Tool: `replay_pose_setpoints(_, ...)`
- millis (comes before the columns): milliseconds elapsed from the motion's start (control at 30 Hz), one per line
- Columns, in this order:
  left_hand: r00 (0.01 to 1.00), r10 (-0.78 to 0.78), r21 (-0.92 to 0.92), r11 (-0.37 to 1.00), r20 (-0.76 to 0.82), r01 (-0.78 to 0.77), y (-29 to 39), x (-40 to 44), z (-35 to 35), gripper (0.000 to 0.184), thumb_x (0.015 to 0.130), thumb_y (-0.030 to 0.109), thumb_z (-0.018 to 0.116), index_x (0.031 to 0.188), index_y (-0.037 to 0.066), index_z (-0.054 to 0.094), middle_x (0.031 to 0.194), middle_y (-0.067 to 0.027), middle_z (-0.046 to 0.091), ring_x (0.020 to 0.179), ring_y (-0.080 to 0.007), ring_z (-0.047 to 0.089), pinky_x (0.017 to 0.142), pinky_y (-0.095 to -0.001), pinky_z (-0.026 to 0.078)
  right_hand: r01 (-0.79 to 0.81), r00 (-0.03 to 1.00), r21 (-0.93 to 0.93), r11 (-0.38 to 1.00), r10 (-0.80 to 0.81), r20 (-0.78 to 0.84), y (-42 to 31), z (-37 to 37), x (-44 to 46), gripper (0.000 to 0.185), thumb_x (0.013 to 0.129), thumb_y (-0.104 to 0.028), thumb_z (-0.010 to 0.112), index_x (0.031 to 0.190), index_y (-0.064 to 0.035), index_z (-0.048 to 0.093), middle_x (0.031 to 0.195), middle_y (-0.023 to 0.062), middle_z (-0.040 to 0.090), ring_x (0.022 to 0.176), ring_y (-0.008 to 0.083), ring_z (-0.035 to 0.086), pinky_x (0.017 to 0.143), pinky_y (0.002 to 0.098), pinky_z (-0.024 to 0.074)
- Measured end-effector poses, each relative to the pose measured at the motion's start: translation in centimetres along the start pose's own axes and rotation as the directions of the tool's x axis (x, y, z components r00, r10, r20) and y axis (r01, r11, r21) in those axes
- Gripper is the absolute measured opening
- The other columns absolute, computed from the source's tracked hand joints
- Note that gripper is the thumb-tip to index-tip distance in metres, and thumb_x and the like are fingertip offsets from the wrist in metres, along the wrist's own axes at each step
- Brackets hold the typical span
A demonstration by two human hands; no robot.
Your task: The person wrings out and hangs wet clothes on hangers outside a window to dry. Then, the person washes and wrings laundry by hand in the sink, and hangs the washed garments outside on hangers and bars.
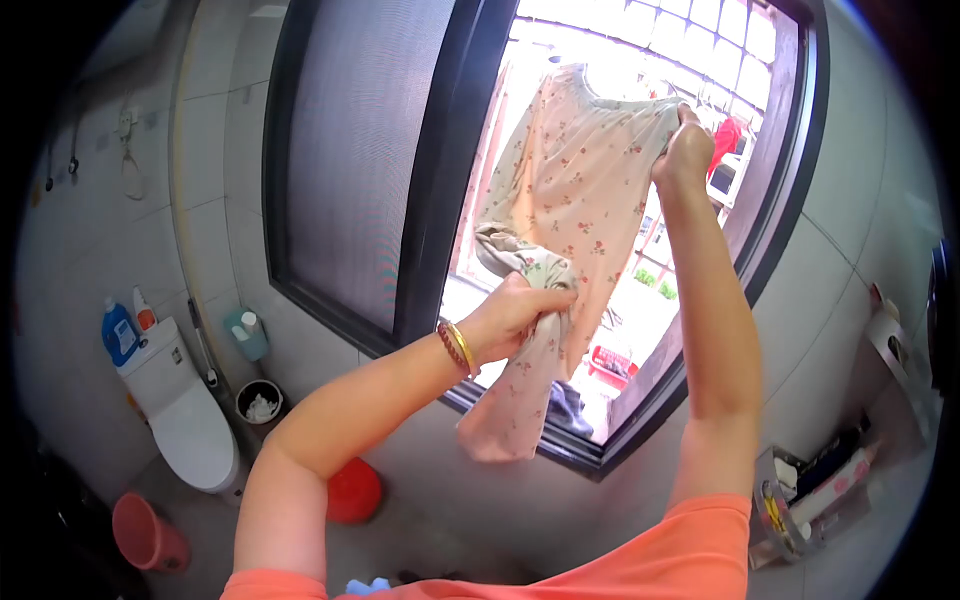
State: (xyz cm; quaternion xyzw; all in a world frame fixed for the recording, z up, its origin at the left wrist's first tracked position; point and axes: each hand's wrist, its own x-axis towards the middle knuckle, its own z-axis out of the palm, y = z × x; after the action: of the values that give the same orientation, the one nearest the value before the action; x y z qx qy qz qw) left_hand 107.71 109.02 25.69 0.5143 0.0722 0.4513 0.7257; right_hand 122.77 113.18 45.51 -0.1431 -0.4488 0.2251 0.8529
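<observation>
A pale pink garment with small red flowers (pixel 590 185) hangs spread out in the open window, its neckline at the top. My right hand (pixel 686 150) is raised and closed on its upper right corner. Lower down, my left hand (pixel 515 315), with bracelets at the wrist, grips a bunched part of the cloth. The loose end of the fabric drops below that hand, in front of the window's lower frame. What holds up the garment's upper left side is lost in the glare.
Dark window frame (pixel 430 190) with a screen panel on the left. White toilet (pixel 195 435), blue bottle (pixel 120 333), small bin (pixel 260 402), pink bucket (pixel 150 533) and red bucket (pixel 353 492) at lower left. Wall shelf (pixel 815 500) with items at lower right. Bars outside the window.
</observation>
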Motion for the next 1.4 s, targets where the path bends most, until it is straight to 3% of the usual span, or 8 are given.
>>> replay_pose_setpoints(100, 0.999, -0.010, -0.041, 0.999, -0.041, 0.009, -0.4, 2.2, -2.1, 0.012, 0.079, 0.002, 0.059, 0.090, 0.004, 0.054, 0.078, -0.0039, 0.059, 0.066, -0.0138, 0.061, 0.056, -0.0281, 0.051, -0.022, 1.000, 0.092, 0.996, 0.022, -0.008, 2.0, 1.1, 1.1, 0.016, 0.085, -0.010, 0.051, 0.091, 0.0044, 0.050, 0.081, 0.0099, 0.055, 0.068, 0.0190, 0.056, 0.060, 0.0315, 0.0487)
replay_pose_setpoints(333, 0.998, 0.044, -0.035, 0.998, -0.039, -0.045, 0.8, 7.0, -3.5, 0.009, 0.078, 0.005, 0.061, 0.085, 0.003, 0.055, 0.075, -0.0037, 0.058, 0.062, -0.0136, 0.058, 0.055, -0.0286, 0.050, 0.103, 0.992, -0.142, 0.984, -0.113, -0.061, 6.6, 4.0, 4.2, 0.020, 0.082, -0.010, 0.055, 0.095, 0.0045, 0.052, 0.085, 0.0100, 0.056, 0.072, 0.0176, 0.055, 0.064, 0.0274, 0.0454)
replay_pose_setpoints(467, 0.976, 0.162, -0.057, 0.984, -0.145, -0.171, 2.0, 9.6, -3.3, 0.013, 0.077, 0.007, 0.061, 0.086, 0.001, 0.055, 0.076, -0.0063, 0.058, 0.060, -0.0153, 0.057, 0.052, -0.0277, 0.048, 0.006, 1.000, -0.015, 1.000, -0.007, -0.020, 8.7, 7.4, 4.9, 0.021, 0.085, -0.014, 0.045, 0.089, 0.0041, 0.055, 0.084, 0.0110, 0.057, 0.079, 0.0194, 0.053, 0.070, 0.0313, 0.0445)
replay_pose_setpoints(533, 0.954, 0.227, -0.024, 0.971, -0.196, -0.236, 0.7, 11.7, -4.2, 0.012, 0.076, 0.007, 0.062, 0.085, 0.001, 0.055, 0.074, -0.0059, 0.058, 0.059, -0.0146, 0.057, 0.053, -0.0269, 0.048, -0.143, 0.988, 0.243, 0.959, 0.122, 0.099, 12.9, 6.4, 8.9, 0.023, 0.087, -0.013, 0.040, 0.091, 0.0040, 0.055, 0.083, 0.0114, 0.059, 0.075, 0.0199, 0.056, 0.068, 0.0304, 0.0460)
replay_pose_setpoints(700, 0.927, 0.200, -0.091, 0.967, -0.317, -0.240, -2.4, 17.5, -8.9, 0.010, 0.075, 0.004, 0.063, 0.081, 0.002, 0.056, 0.071, -0.0046, 0.057, 0.058, -0.0131, 0.056, 0.050, -0.0264, 0.046, 0.121, 0.991, -0.176, 0.977, -0.108, 0.081, 17.9, 6.3, 11.9, 0.026, 0.086, -0.018, 0.041, 0.088, 0.0001, 0.060, 0.078, 0.0103, 0.062, 0.067, 0.0191, 0.057, 0.064, 0.0287, 0.0457)
replay_pose_setpoints(767, 0.926, 0.200, -0.111, 0.963, -0.320, -0.246, -2.5, 19.7, -10.3, 0.009, 0.076, 0.002, 0.062, 0.082, 0.002, 0.056, 0.072, -0.0040, 0.057, 0.059, -0.0126, 0.056, 0.051, -0.0261, 0.046, 0.304, 0.953, -0.476, 0.825, -0.270, 0.140, 21.2, 6.8, 14.2, 0.031, 0.086, -0.021, 0.039, 0.082, 0.0000, 0.061, 0.078, 0.0131, 0.062, 0.067, 0.0224, 0.058, 0.068, 0.0336, 0.0465)
replay_pose_setpoints(900, 0.921, 0.192, -0.123, 0.962, -0.340, -0.246, -2.2, 22.9, -12.0, 0.013, 0.077, 0.000, 0.061, 0.088, 0.001, 0.055, 0.077, -0.0040, 0.057, 0.065, -0.0127, 0.056, 0.056, -0.0265, 0.047, 0.071, 0.997, -0.430, 0.900, -0.049, 0.063, 22.2, 8.4, 13.4, 0.035, 0.088, -0.021, 0.036, 0.080, 0.0015, 0.062, 0.078, 0.0166, 0.063, 0.072, 0.0273, 0.060, 0.072, 0.0367, 0.0473)
replay_pose_setpoints(1400, 0.867, 0.172, -0.161, 0.948, -0.467, -0.275, -4.0, 28.3, -18.6, 0.011, 0.079, 0.001, 0.058, 0.090, -0.002, 0.056, 0.081, -0.0079, 0.058, 0.071, -0.0169, 0.058, 0.064, -0.0299, 0.048, 0.264, 0.964, -0.765, 0.588, -0.135, 0.229, 31.3, 11.7, 17.1, 0.034, 0.088, -0.025, 0.037, 0.082, -0.0013, 0.060, 0.085, 0.0202, 0.062, 0.082, 0.0342, 0.060, 0.073, 0.0413, 0.0470)
